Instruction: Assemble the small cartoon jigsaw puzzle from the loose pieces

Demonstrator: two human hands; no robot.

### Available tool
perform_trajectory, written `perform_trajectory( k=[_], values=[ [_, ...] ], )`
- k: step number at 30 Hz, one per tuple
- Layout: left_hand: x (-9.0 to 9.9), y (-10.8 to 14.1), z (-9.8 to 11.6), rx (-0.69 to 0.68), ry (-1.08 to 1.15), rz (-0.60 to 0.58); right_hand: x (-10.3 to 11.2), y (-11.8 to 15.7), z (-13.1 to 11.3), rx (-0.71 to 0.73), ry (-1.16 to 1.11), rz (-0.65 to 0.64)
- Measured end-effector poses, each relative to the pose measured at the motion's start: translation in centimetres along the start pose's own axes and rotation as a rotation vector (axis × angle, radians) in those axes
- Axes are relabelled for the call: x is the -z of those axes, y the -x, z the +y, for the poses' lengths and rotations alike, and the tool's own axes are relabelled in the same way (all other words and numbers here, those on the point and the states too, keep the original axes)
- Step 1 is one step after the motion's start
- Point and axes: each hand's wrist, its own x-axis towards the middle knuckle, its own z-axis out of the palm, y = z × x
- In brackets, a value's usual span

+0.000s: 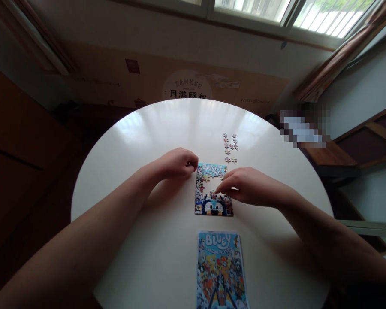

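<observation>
A partly assembled jigsaw puzzle lies on the white round table, with a gap in its middle where the tabletop shows. My left hand rests at the puzzle's upper left corner, its fingers curled; what they hold, if anything, is hidden. From the right, my right hand reaches over the puzzle's edge. Its thumb and forefinger are pinched together at a small puzzle piece near the lower part of the gap. Below the puzzle lies a printed reference picture with the same "BLUEY" lettering, cut off by the frame's bottom.
Several loose puzzle pieces stand in short columns beyond the puzzle. The round table has a curved far edge. A printed cardboard panel leans below the window. At the right is a wooden chair or bench, partly blurred out.
</observation>
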Motion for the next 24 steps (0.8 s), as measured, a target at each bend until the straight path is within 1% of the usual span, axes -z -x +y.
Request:
perform_trajectory(
  k=[4, 7, 11, 16, 20, 24],
  values=[
    [-0.2, -0.2, -0.2, 0.022, 0.019, 0.005, 0.3, 0.7, -0.9, 0.034, 0.114, -0.006],
    [-0.4, -0.4, -0.4, 0.047, 0.030, 0.015, 0.2, 0.8, -1.1, 0.032, 0.153, -0.051],
    [-0.5, -0.6, -0.4, 0.061, 0.041, 0.032, 0.0, 0.5, -1.5, 0.004, 0.209, -0.079],
    [-0.5, -0.7, -0.3, 0.083, 0.038, 0.040, -0.3, 0.1, -3.3, -0.050, 0.315, -0.120],
    [-0.9, -0.9, -0.3, 0.106, 0.033, 0.081, -0.5, 0.1, -4.5, -0.085, 0.388, -0.150],
    [-1.5, -1.1, -0.2, 0.151, 0.009, 0.184, -0.8, 0.1, -5.2, -0.127, 0.410, -0.153]
  ],
)
